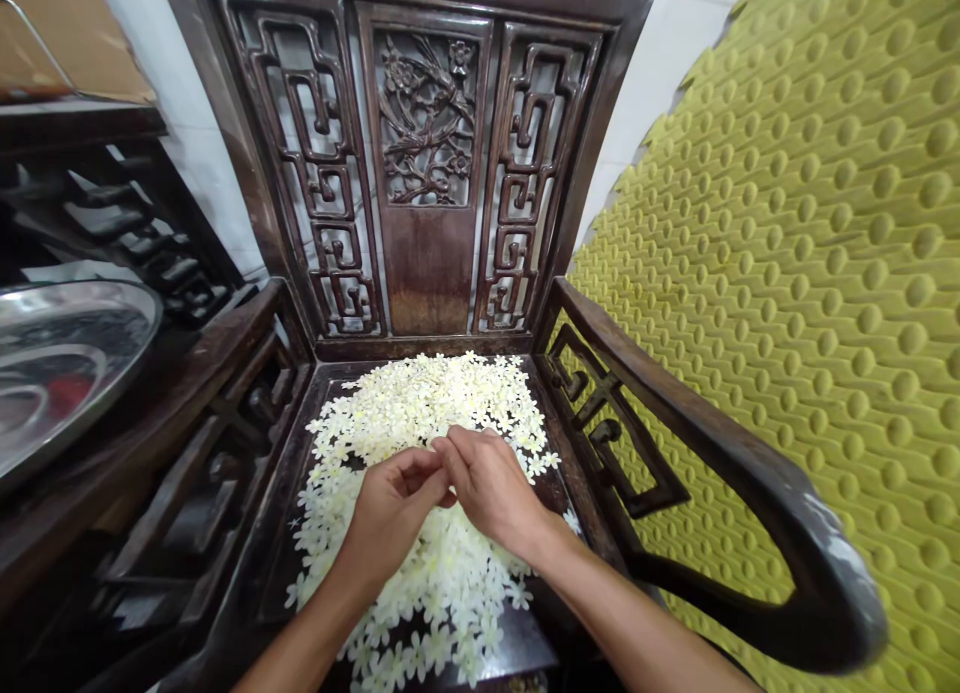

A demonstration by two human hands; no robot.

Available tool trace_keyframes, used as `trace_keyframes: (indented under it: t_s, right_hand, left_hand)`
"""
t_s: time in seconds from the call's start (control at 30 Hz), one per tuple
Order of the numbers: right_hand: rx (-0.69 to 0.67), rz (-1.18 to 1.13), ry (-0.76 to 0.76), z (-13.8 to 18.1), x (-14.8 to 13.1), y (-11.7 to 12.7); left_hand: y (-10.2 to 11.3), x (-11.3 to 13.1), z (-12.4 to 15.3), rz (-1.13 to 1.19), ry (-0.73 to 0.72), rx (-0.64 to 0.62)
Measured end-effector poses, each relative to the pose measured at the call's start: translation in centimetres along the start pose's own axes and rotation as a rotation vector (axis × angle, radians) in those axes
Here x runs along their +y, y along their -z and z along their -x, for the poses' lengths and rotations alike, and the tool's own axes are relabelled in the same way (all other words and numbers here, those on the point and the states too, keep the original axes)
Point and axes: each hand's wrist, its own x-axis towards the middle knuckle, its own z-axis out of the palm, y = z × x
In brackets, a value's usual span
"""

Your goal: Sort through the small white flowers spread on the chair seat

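A thick spread of small white flowers (420, 403) with pale yellow centres covers much of the seat of a dark carved wooden armchair (431, 263). Above the middle of this heap, my left hand (397, 503) and my right hand (484, 478) meet at the fingertips. Both are closed in a pinch, thumbs against forefingers. Whatever sits between the fingers is too small or too hidden to make out. Flowers lie beneath and around both hands, some close to the front edge of the seat.
The chair's carved armrests rise on the left (217, 363) and right (697, 423). A round metal tray (142, 318) stands at the far left beside a second dark carved piece of furniture (142, 223). A bumpy yellow-green foam mat (840, 273) fills the right side.
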Motion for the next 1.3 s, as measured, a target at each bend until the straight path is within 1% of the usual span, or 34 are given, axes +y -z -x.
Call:
trace_keyframes:
  t_s: [0.2, 0.3, 0.37, 0.43, 0.47, 0.53, 0.57, 0.63, 0.67, 0.73, 0.83, 0.9, 1.0, 1.1, 1.2, 1.3]
  right_hand:
    - [-0.003, -0.195, -0.048, -0.1, -0.1, 0.3]
    - [0.014, -0.211, -0.012, 0.0, -0.3, 0.4]
    - [0.033, -0.195, 0.016, 0.0, -0.5, 0.5]
    - [0.039, -0.206, 0.021, 0.1, -0.7, 0.6]
    - [0.033, -0.233, 0.018, 0.1, -0.8, 0.7]
    - [0.006, -0.32, 0.002, 0.0, -0.8, 0.7]
    - [-0.011, -0.371, -0.016, 0.0, -0.7, 0.6]
    - [-0.063, -0.472, -0.069, -0.2, -0.2, 0.4]
    - [-0.095, -0.524, -0.1, -0.2, 0.0, 0.2]
    - [-0.174, -0.644, -0.14, -0.4, 0.6, 0.0]
    - [-0.236, -0.766, -0.173, -0.4, 0.9, 0.0]
    - [-0.229, -0.754, -0.171, -0.3, 0.8, 0.1]
    - [-0.164, -0.625, -0.144, -0.1, 0.4, 0.3]
    - [-0.1, -0.492, -0.115, 0.1, -0.1, 0.4]
    - [-0.055, -0.395, -0.082, 0.1, -0.4, 0.4]
    - [-0.036, -0.323, -0.078, 0.1, -0.4, 0.2]
  left_hand:
    - [-0.1, 0.3, 0.2, 0.021, 0.026, -0.06]
    - [-0.2, 0.3, 0.1, 0.022, 0.045, -0.021]
    - [-0.1, 0.3, -0.1, -0.025, 0.018, 0.034]
    - [0.2, 0.3, -0.3, -0.162, -0.075, 0.1]
    - [0.4, 0.4, -0.4, -0.276, -0.148, 0.13]
    - [1.0, 0.6, -0.4, -0.574, -0.324, 0.159]
    - [1.3, 0.6, -0.3, -0.722, -0.413, 0.144]
    - [1.9, 0.6, -0.3, -0.928, -0.56, 0.095]
    - [2.2, 0.6, -0.2, -0.997, -0.612, 0.063]
    - [2.6, 0.5, -0.2, -1.063, -0.662, 0.02]
    - [2.7, 0.6, -0.3, -1.033, -0.641, 0.032]
    - [2.6, 0.8, -0.4, -0.968, -0.608, 0.061]
    - [2.2, 1.0, -0.5, -0.842, -0.522, 0.087]
    - [2.0, 0.6, -0.6, -0.685, -0.406, 0.073]
    - [1.9, 0.1, -0.8, -0.455, -0.284, 0.049]
    - [1.6, 0.0, -0.9, -0.246, -0.171, 0.023]
